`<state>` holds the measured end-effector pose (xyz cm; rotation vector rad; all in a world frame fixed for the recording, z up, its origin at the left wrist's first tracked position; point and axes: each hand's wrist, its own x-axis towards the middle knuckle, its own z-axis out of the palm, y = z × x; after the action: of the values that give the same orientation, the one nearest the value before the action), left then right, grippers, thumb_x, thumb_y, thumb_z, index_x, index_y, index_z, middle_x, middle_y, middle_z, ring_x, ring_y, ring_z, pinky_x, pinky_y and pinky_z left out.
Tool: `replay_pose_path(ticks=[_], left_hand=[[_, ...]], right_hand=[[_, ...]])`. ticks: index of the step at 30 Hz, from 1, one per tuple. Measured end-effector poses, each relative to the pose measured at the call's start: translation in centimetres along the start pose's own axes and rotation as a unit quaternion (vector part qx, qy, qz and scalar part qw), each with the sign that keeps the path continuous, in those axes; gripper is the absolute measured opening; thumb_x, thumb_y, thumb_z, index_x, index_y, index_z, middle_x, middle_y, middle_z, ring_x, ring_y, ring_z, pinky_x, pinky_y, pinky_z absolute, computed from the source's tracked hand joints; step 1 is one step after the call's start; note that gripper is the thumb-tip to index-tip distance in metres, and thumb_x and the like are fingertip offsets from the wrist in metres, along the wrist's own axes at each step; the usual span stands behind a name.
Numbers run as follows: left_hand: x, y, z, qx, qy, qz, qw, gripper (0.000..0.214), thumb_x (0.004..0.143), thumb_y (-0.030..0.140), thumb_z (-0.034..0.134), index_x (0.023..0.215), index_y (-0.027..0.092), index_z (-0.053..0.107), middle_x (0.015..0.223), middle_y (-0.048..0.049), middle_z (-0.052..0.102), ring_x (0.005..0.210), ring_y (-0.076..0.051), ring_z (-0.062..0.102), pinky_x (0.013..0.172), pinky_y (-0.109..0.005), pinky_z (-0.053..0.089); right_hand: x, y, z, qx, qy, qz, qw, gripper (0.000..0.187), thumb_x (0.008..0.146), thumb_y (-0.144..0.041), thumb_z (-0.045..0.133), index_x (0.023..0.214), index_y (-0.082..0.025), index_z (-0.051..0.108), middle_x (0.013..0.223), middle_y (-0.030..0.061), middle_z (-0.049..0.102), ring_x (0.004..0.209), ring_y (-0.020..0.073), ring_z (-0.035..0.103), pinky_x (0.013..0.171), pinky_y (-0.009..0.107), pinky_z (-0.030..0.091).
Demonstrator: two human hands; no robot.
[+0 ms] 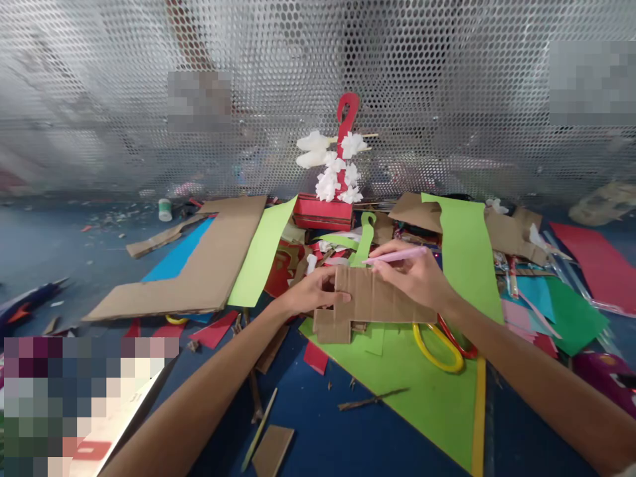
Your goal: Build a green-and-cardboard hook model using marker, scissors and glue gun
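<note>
My left hand (318, 290) grips the left end of a brown piece of cardboard (380, 295), its thumb lying over the front face. Pinched in my right hand (410, 271) is a pink pen (400, 255), tip pointing left at the cardboard's upper edge. A curled light-green paper strip (366, 238) rises just behind that edge. Beneath the cardboard lies a large light-green sheet (427, 404). Scissors with yellow and red handles (440, 354) rest on it, partly hidden by the cardboard.
Behind stands a red hook-shaped cutout (346, 119) with white paper tufts on a red box (322, 213). Large cardboard (213, 255) lies left, green paper (462, 252) right. Twigs (372, 399) and scraps litter the blue table. A perforated metal panel (278, 86) closes off the back.
</note>
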<state>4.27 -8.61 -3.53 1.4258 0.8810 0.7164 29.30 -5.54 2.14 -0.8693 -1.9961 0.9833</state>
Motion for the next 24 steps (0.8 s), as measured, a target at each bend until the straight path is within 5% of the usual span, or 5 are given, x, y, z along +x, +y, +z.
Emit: replay_pose_path(ticks=[17,24], left_hand=[[-0.2,-0.4,0.4,-0.021,0.020,0.017,0.999,0.041,0.084,0.038,0.080,0.112,0.014,0.062,0.084,0.0007,0.063,0.061,-0.009,0.052,0.049,-0.018,0.039],[-0.1,-1.1,-0.1,-0.041,-0.008,0.045,0.998,0.050,0.080,0.032,0.086,0.122,0.015,0.064,0.107,-0.0072,0.070,0.095,-0.021,0.067,0.083,-0.030,0.055]], right_hand=[[-1.1,1.3,2.0,-0.095,0.033,-0.089,0.991,0.006,0.089,-0.026,0.069,0.092,-0.022,0.073,0.079,0.0002,0.076,0.061,0.0124,0.065,0.057,0.023,0.046],[-1.4,1.7,2.2,-0.085,0.036,-0.083,0.992,0.008,0.090,-0.028,0.069,0.093,-0.022,0.072,0.077,0.0007,0.074,0.059,0.0122,0.062,0.055,0.023,0.043]])
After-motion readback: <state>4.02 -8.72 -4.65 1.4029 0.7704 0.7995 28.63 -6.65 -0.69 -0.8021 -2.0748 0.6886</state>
